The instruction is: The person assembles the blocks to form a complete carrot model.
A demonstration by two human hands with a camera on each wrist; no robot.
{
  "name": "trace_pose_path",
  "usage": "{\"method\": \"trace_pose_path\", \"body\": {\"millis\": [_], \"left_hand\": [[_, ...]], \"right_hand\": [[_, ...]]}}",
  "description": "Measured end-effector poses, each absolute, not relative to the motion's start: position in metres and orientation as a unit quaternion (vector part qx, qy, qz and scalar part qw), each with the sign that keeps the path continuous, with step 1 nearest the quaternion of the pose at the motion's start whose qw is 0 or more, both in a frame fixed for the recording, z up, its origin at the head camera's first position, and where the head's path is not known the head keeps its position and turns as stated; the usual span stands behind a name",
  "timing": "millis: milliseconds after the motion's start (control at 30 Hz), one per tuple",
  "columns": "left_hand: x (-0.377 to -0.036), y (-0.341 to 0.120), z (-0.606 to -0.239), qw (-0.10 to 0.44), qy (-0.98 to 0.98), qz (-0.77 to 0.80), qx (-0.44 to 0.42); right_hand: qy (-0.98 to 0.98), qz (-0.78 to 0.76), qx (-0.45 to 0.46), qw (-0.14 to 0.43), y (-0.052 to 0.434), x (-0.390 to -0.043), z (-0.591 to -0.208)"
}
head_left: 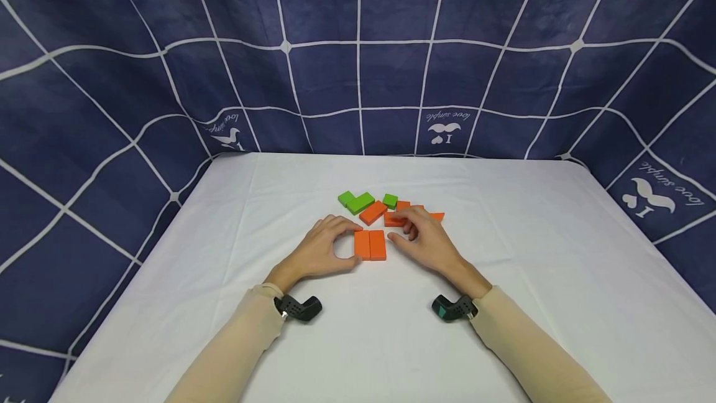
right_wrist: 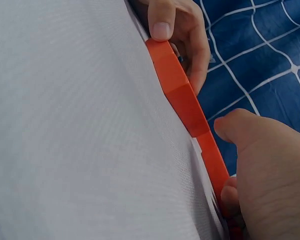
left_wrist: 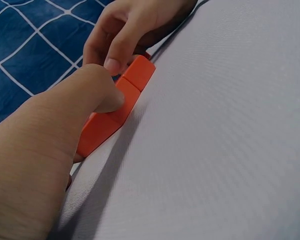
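Broadly, the white-clothed worktop [head_left: 503,303] has wide bare cloth on every side of the blocks: the cluster sits about midway between the left and right edges, somewhat nearer the far edge than the near one, with open cloth running out to both near corners.

Two orange blocks [head_left: 370,245] lie flat and side by side, long sides touching, at the near end of the cluster. The left hand [head_left: 319,250] rests on the cloth just left of them, fingers curled in an arch, the forefinger tip at the pair's far-left corner and the thumb at its near-left corner, so it pinches the left block; the left wrist view shows the thumb pressed on the block's side. The right hand [head_left: 425,242] lies just right of the pair, its thumb pointing at the right block's side, touching or nearly so, I cannot tell which. Its curled fingers reach back onto another orange block [head_left: 394,219] behind the pair and grip it.

Beyond, toward the far edge, a tilted orange block [head_left: 373,212] lies near a green L-shaped piece [head_left: 355,201] and a small green cube [head_left: 390,200]; more orange pieces [head_left: 433,216] sit partly hidden behind the right hand.
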State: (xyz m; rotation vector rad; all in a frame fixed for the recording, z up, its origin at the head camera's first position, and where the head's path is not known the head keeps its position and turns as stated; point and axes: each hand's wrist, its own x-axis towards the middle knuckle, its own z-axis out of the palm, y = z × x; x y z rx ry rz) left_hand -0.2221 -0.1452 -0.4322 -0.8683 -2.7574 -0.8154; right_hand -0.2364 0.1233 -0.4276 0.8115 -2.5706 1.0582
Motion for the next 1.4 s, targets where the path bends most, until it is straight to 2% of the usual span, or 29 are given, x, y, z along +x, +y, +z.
{"method": "trace_pose_path", "body": {"millis": [300,867,1400], "left_hand": [[-0.222,-0.145,-0.431,0.063,-0.918,-0.267,-0.285],[-0.222,-0.145,-0.431,0.060,-0.918,-0.268,-0.285],[-0.221,-0.144,-0.430,0.058,-0.919,-0.266,-0.284]], "right_hand": [[-0.893,0.335,0.264,0.141,0.125,-0.239,-0.429],[-0.910,0.329,0.218,0.125,0.128,-0.241,-0.430],[-0.901,0.379,0.192,0.083,0.135,-0.245,-0.429]]}}
